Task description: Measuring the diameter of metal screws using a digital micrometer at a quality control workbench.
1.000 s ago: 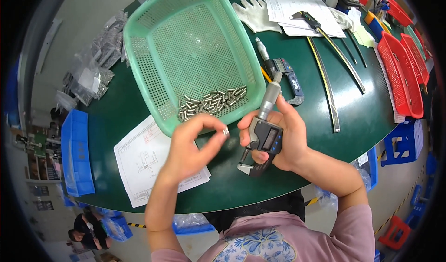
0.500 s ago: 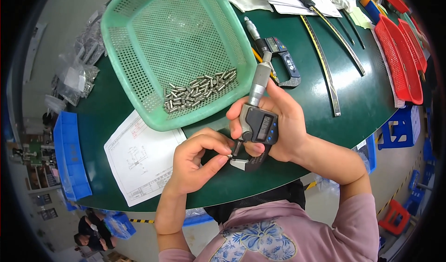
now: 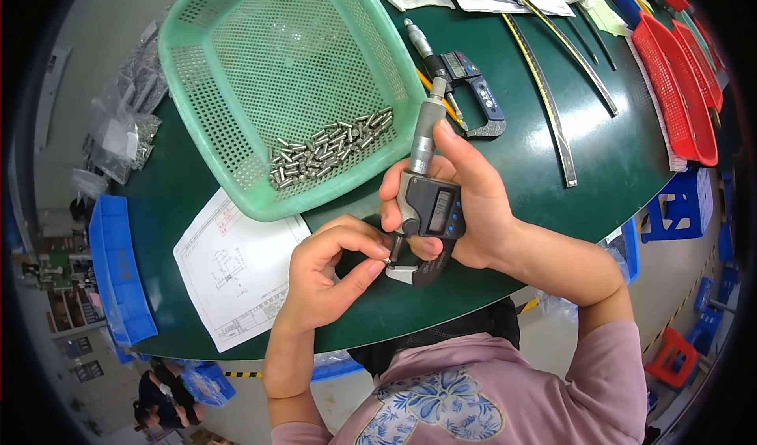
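My right hand (image 3: 473,200) grips a digital micrometer (image 3: 426,200) upright over the front of the green table (image 3: 505,208), thumb on its grey barrel. My left hand (image 3: 327,271) pinches a tiny metal pin (image 3: 388,262) between thumb and forefinger and holds it in the micrometer's jaw. Behind the hands sits a green mesh basket (image 3: 236,74) with several small metal pins (image 3: 327,149) heaped in its near corner.
A printed drawing sheet (image 3: 236,275) lies left of my hands. A second digital micrometer (image 3: 465,90) rests beyond, with long metal strips (image 3: 552,121), papers, red trays (image 3: 678,90) at right, a blue bin (image 3: 118,271) and bagged parts (image 3: 126,129) at left.
My left hand came down from the basket edge with a pin and brought it into the micrometer jaw. The micrometer has shifted slightly nearer to me.
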`<state>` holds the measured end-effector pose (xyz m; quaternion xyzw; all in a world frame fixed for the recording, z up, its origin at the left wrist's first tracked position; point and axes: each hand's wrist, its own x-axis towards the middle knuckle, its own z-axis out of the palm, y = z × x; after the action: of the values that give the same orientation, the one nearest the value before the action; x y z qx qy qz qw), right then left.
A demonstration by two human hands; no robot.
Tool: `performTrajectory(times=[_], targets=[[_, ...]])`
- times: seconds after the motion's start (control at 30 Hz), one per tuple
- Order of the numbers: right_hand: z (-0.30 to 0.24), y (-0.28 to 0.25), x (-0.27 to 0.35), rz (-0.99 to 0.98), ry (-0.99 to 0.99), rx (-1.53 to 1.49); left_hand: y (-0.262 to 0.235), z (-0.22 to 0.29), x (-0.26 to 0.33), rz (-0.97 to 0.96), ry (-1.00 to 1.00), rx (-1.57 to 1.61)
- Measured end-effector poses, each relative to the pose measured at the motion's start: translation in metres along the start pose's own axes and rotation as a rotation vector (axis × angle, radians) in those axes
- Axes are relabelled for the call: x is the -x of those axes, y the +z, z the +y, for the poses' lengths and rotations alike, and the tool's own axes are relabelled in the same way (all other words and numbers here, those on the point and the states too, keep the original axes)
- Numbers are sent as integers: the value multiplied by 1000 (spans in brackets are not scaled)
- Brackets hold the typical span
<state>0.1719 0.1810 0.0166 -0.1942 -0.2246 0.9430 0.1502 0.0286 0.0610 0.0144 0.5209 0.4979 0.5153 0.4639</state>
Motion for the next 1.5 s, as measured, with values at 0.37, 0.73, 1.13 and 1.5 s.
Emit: performTrajectory(times=[0.37, 0.73, 1.13, 1.5], targets=[[-2, 3, 3, -23, -32, 45, 4, -9, 4, 91, -2, 401], [6, 2, 4, -44, -107, 551, 11, -8, 7, 136, -131, 676], [5, 4, 5, -31, -132, 567, 11, -11, 7, 119, -125, 705], [-3, -1, 5, -103, -131, 114, 10, -7, 6, 147, -34, 355]])
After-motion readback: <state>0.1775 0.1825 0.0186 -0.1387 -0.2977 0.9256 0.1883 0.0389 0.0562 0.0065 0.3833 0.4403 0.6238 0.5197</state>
